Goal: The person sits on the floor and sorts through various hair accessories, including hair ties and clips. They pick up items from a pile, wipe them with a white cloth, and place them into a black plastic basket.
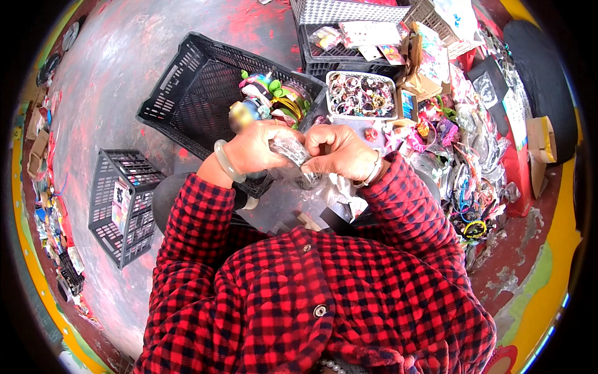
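My left hand [258,149] and my right hand [339,153] meet in front of my chest, both pinching a small clear plastic bag [293,151] between them. What lies inside the bag is too crumpled to tell. A pale bangle [225,163] circles my left wrist and a thin bracelet [372,174] my right. Both sleeves are red and black checked. Just beyond my hands sits a large black plastic crate [193,93] with several coloured bangles and toys [274,96] in its near corner.
A white tray of rings and bracelets [361,95] stands behind my right hand. Another black crate [336,53] holds packets. A smaller black crate [121,202] lies at left. Heaps of bagged trinkets [461,162] spread to the right on the red-stained floor.
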### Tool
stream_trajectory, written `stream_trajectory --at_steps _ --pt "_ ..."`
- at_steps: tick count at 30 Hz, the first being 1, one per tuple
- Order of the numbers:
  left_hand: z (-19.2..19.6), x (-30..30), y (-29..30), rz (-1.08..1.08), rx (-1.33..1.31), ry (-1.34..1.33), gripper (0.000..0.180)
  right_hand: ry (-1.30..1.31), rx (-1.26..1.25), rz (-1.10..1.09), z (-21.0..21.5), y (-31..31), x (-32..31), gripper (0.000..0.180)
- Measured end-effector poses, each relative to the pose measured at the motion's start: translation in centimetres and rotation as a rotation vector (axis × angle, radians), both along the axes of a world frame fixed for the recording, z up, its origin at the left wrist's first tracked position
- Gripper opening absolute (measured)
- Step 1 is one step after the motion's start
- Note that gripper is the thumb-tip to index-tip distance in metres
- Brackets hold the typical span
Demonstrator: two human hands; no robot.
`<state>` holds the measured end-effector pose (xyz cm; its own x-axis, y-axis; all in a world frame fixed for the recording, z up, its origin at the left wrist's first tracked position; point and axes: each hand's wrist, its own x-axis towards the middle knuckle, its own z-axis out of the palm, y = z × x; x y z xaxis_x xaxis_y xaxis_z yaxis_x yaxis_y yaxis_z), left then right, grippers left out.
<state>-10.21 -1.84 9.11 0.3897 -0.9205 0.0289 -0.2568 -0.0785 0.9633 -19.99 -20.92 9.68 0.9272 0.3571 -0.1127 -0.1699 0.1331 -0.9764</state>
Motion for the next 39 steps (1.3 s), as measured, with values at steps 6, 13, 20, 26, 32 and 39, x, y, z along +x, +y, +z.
stream_trajectory --at_steps 6,13,20,26,32,39 --pt "-0.3 0.2 -0.1 -0.060 -0.281 0.053 0.018 0.051 0.026 -0.020 0.1 -0.6 0.5 0.020" --pt "-1.3 -0.4 -1.2 0.250 -0.209 -0.135 0.013 -0.172 -0.166 -0.153 -0.4 0.0 0.6 0.023" --pt "-2.4 -0.6 -1.7 0.516 -0.109 0.021 0.019 -0.536 -0.377 -0.138 1.0 0.3 0.7 0.023" --pt "-3.3 -0.5 -2.0 0.573 -0.092 0.260 0.022 -0.577 -0.446 -0.139 1.2 0.2 0.6 0.024" --pt "-2.7 -0.1 -1.3 0.576 -0.189 0.117 0.024 -0.373 -0.199 -0.185 1.3 0.3 0.4 0.018" --pt "-1.4 -0.2 -0.9 0.480 -0.016 -0.130 0.019 -0.510 -0.597 -0.238 2.0 0.9 0.4 0.031"
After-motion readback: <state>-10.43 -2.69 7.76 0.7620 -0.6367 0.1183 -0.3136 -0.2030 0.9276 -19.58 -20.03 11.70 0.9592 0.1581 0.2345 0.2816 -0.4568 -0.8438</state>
